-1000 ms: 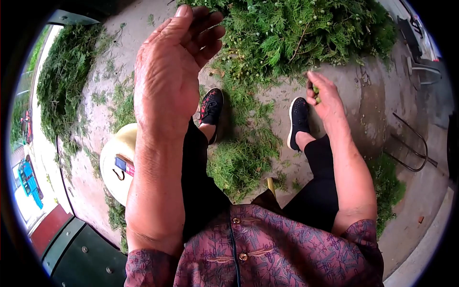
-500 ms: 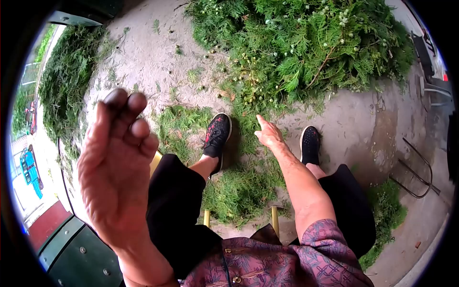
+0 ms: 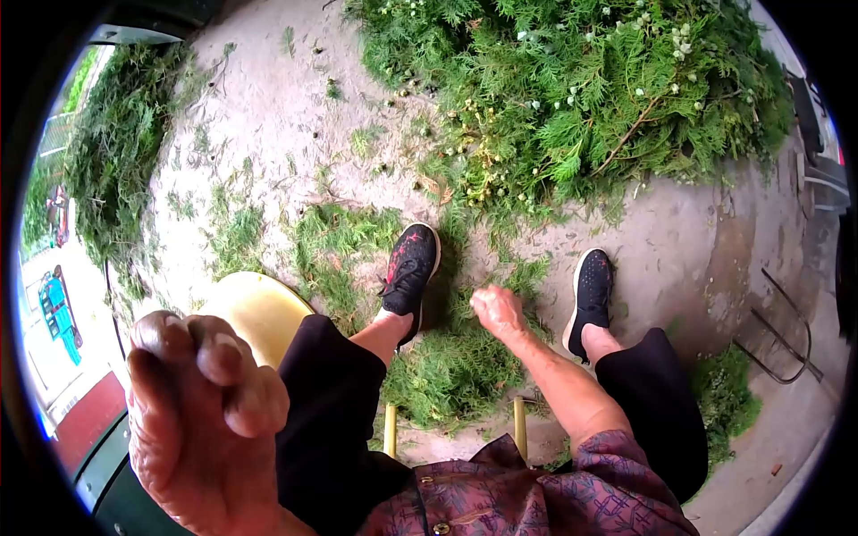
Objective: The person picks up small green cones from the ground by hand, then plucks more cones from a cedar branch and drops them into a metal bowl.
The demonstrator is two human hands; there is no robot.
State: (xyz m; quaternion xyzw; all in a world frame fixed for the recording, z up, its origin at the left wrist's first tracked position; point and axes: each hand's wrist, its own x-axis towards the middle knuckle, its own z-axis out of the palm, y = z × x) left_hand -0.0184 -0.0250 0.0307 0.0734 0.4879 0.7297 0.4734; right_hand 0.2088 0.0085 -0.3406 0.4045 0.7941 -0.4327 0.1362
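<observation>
My left hand (image 3: 206, 411) is raised close to the camera on the left, palm toward me, its fingers curled together; I see nothing in them. My right hand (image 3: 499, 313) is held between my shoes, fingers folded in; whether anything is inside is hidden. Below it lies a low heap of green conifer sprigs (image 3: 451, 375). Ahead of it spreads a large pile of cut conifer branches (image 3: 572, 98) with small pale cones.
A yellow round surface (image 3: 259, 308) lies beyond my left hand. More cut greenery (image 3: 125, 152) is piled at the left and a smaller heap (image 3: 719, 402) at the lower right. A bent metal rod frame (image 3: 786, 335) stands at the right. Sprigs litter the concrete floor (image 3: 268, 125).
My left hand has come lower and its fingers have curled further. My right hand has drawn back toward me, and its extended finger has folded in. The yellow surface has come into fuller view.
</observation>
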